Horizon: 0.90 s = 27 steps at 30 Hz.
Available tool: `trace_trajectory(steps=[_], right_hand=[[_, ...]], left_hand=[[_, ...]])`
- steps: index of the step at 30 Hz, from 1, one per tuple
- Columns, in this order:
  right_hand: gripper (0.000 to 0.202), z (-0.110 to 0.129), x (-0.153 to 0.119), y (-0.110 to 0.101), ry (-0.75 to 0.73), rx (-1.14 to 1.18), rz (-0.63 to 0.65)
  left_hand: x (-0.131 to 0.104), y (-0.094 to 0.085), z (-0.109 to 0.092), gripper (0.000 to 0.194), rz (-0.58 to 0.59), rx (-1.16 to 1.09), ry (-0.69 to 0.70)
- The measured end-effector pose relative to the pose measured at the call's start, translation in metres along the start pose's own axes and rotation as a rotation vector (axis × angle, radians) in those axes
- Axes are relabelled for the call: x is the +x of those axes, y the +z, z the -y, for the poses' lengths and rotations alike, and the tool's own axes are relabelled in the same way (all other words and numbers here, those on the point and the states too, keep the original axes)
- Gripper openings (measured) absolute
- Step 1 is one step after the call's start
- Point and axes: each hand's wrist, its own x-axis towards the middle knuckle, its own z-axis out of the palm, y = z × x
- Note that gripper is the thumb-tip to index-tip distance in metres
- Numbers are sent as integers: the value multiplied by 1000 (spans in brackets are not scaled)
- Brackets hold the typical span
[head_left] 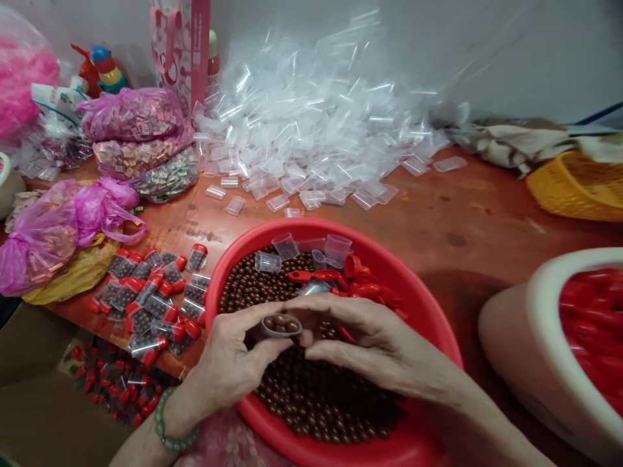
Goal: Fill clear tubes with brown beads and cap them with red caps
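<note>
My left hand (243, 357) is closed around a small clear plastic tube (281, 326), its oval mouth tipped towards me. Brown balls show inside that mouth. Just to the right, my right hand (370, 340) is curved with thumb and fingers apart, its fingertips close to the tube. Whether they touch it cannot be made out. Both hands are over a red basin (442, 324) holding many loose brown balls (321, 402). Beyond my fingers in the basin lie several clear tubes (338, 250), red caps (365, 282) and a red-handled scoop (311, 275).
Clear tubes are heaped (316, 143) against the wall. Filled red-capped tubes (156, 298) lie left of the basin, more below the table edge (119, 383). Pink bags (136, 117) stand behind. A pale bucket (516, 331) of red pieces and a yellow basket (559, 188) are right.
</note>
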Motion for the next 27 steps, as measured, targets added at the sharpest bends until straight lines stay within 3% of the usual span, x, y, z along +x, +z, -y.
trace_trajectory(steps=[4,14,17,20,23,27], right_hand=[[28,-3,-12,-12,63,-142,-160],[24,-18,-26,-26,127,-353,-204],[23,-30,-35,-24,180,-521,-119],[17,-40,-43,-15,260,-842,10],[12,-44,-44,-3,327,-1056,149],[25,-44,-38,7,391,-1161,255]], left_hand=[[2,-1,2,17,43,23,-80],[8,-1,2,17,61,-59,-53],[12,-3,3,14,39,0,25],[17,-5,5,12,54,88,61],[19,-7,6,12,81,108,34],[18,-6,4,13,89,68,-32]])
